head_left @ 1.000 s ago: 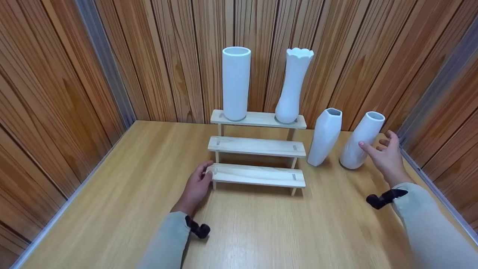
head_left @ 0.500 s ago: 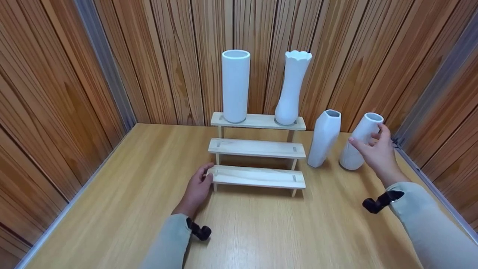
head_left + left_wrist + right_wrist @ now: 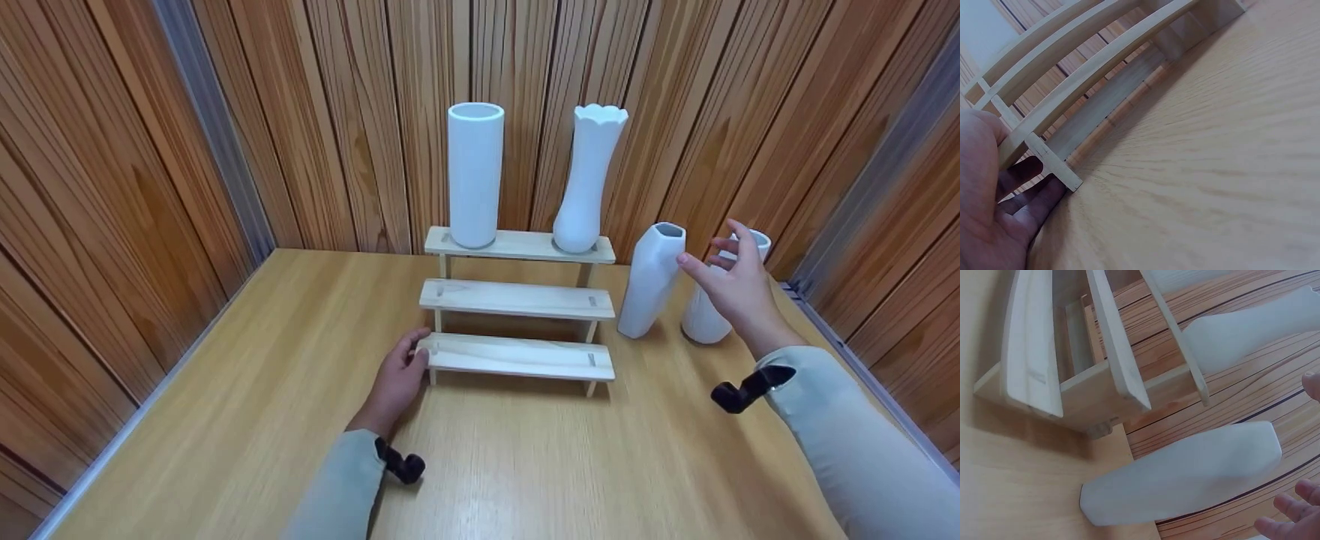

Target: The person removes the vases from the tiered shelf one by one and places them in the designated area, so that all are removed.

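My left hand grips the left end of the lowest step of a three-tier wooden display stand. In the left wrist view its thumb lies along the board and the fingers wrap behind the stand's leg. My right hand is spread, holding nothing, in front of a tapered round white vase, which it partly hides. Its thumb tip comes close to the upper side of a faceted white vase. Both these vases stand upright on the table, right of the stand.
On the top step stand a tall white cylinder vase at the left and a scalloped-rim white vase at the right. The middle and lowest steps carry nothing. Wood-panelled walls enclose the table at the back and sides.
My right hand has moved left from the far side of the tapered vase, across its front, toward the faceted vase. My left hand has kept its grip on the stand.
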Motion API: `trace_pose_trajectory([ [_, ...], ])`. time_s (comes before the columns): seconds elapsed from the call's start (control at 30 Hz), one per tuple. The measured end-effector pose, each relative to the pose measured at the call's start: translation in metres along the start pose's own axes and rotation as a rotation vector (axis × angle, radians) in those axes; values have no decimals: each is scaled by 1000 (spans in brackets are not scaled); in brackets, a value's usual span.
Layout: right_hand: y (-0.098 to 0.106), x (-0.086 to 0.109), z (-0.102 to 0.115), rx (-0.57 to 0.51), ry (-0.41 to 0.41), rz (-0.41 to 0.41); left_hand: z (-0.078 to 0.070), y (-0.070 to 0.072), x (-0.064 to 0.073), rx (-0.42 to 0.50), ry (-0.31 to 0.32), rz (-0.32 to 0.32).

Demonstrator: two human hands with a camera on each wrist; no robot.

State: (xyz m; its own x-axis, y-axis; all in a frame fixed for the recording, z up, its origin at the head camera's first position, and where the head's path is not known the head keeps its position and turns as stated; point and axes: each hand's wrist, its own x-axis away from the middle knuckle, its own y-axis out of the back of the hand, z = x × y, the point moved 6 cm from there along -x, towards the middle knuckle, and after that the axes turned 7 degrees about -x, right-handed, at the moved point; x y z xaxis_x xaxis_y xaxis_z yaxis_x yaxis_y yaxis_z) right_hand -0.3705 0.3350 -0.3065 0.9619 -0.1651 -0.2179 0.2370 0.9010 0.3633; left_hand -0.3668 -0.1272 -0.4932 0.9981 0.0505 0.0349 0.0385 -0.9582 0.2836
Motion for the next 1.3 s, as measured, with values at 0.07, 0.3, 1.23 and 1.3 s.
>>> trace_pose_trajectory([
  [0.07,-2,-1,6,-5,17,0,0,0,0,3,3,0],
  [0.3,-18,-7,29,-4,85,27,0,0,1,-10,9,-1],
  [1.23,-77,-53,70,-162,98,95,1,0,-1,-21,2,-6],
  [1.3,-82,-57,73,-174,99,98,2,0,-1,-19,13,-12],
])
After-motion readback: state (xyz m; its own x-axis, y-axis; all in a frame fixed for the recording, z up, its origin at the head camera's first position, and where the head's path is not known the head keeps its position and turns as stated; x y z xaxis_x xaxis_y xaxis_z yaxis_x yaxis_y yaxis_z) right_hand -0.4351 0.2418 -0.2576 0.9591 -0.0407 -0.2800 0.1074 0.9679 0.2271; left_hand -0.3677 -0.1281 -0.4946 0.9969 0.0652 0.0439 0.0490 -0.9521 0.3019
